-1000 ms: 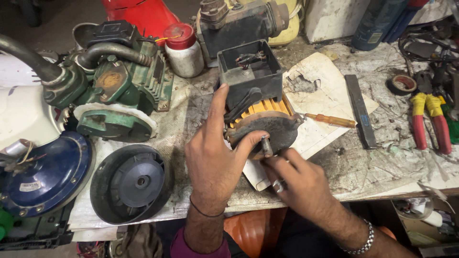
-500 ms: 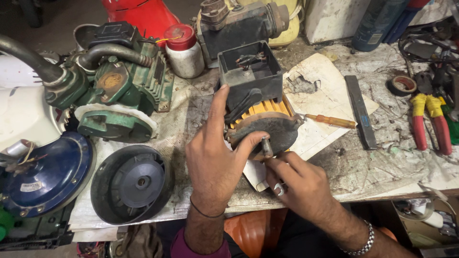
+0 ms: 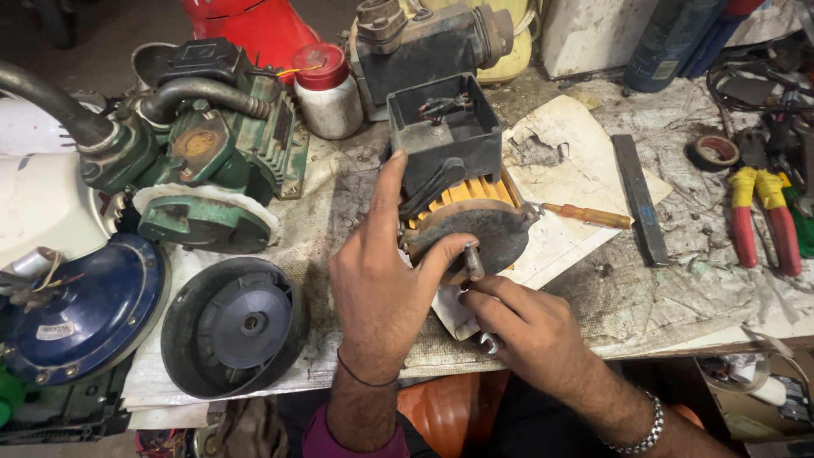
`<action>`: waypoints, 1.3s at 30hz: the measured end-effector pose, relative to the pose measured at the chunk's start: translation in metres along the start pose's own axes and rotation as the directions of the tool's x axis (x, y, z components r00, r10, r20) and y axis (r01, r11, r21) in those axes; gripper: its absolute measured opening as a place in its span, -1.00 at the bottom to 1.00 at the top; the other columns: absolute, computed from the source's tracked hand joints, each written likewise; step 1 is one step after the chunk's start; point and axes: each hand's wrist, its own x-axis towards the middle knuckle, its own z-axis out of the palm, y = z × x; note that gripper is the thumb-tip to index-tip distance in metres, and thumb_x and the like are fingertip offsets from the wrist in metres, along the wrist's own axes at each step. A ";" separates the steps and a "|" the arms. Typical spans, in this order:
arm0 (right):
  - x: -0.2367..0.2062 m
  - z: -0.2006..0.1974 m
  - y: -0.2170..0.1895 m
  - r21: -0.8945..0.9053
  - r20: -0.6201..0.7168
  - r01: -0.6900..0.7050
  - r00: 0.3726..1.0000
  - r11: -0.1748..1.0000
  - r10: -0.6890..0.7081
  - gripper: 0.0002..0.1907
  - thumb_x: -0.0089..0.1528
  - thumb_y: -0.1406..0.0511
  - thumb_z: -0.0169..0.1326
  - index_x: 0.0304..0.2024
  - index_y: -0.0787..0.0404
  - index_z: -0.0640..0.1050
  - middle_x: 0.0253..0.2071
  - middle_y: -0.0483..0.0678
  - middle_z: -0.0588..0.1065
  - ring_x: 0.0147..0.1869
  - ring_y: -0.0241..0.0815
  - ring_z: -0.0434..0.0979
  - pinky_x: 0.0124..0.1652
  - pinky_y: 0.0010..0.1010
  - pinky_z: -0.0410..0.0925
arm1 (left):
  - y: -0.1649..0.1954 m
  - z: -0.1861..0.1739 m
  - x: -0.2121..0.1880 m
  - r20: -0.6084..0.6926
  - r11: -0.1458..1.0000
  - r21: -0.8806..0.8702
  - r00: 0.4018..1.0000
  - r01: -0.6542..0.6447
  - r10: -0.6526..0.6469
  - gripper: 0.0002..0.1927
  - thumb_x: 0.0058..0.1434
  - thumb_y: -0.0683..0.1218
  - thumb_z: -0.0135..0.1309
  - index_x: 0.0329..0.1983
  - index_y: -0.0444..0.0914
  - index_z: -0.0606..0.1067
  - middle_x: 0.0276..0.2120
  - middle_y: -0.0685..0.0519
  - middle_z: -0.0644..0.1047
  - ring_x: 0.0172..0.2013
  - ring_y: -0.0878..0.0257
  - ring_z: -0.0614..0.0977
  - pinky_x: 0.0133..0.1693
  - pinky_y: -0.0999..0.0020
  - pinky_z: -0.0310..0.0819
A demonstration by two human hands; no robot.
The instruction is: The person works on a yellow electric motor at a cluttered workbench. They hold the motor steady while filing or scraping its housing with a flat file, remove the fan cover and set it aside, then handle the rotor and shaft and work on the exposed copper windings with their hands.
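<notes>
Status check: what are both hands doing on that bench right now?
Left hand grips electric motor. Right hand fingertips at its shaft. Screwdriver lies beside.

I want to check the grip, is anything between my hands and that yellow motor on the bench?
Nothing visible. The left hand already grips the motor at its dark end plate, thumb by the shaft. The right hand has its fingertips just under the shaft.

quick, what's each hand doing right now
Left hand: closed on the motor, thumb on its end plate.
Right hand: fingers pinched at the motor's shaft; what it holds cannot be told.
</notes>
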 end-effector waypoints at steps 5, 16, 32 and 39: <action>0.000 0.001 0.001 0.026 0.016 0.032 0.999 0.999 -0.032 -0.59 -0.06 0.48 0.24 -0.12 0.28 0.58 -0.03 0.04 0.57 -0.13 -0.02 0.67 -0.21 -0.30 0.53 | 0.000 0.000 0.000 0.005 1.000 0.003 1.000 0.001 -0.001 -0.01 0.00 0.09 0.48 0.44 -0.23 0.25 -0.10 -0.18 0.65 -0.11 -0.02 0.74 -0.16 0.17 0.63; 0.003 -0.001 -0.003 -0.008 -0.048 -0.036 0.998 0.999 0.035 -0.61 -0.07 0.50 0.26 -0.16 0.27 0.58 -0.13 0.01 0.55 -0.23 -0.06 0.66 -0.29 -0.32 0.51 | 0.000 -0.001 0.001 0.007 1.000 0.013 1.000 0.004 -0.004 0.00 0.00 0.10 0.47 0.44 -0.23 0.25 -0.10 -0.19 0.65 -0.13 -0.02 0.74 -0.17 0.15 0.62; 0.002 0.000 -0.002 -0.035 -0.024 -0.047 0.999 0.998 0.047 -0.56 -0.09 0.47 0.30 -0.12 0.26 0.60 -0.16 -0.02 0.55 -0.28 -0.08 0.65 -0.36 -0.31 0.49 | 0.001 -0.001 0.000 0.010 1.000 0.012 1.000 0.011 -0.011 -0.01 -0.02 0.09 0.48 0.43 -0.23 0.26 -0.08 -0.18 0.64 -0.11 -0.03 0.73 -0.15 0.16 0.62; 0.000 -0.001 0.000 0.016 -0.016 0.044 0.999 0.999 -0.044 -0.56 -0.09 0.49 0.26 -0.13 0.27 0.57 -0.07 0.01 0.56 -0.18 -0.05 0.68 -0.27 -0.30 0.52 | 0.000 -0.001 0.000 0.014 1.000 0.005 1.000 0.015 -0.015 -0.01 0.00 0.09 0.47 0.44 -0.23 0.25 -0.09 -0.18 0.65 -0.12 -0.03 0.74 -0.16 0.16 0.62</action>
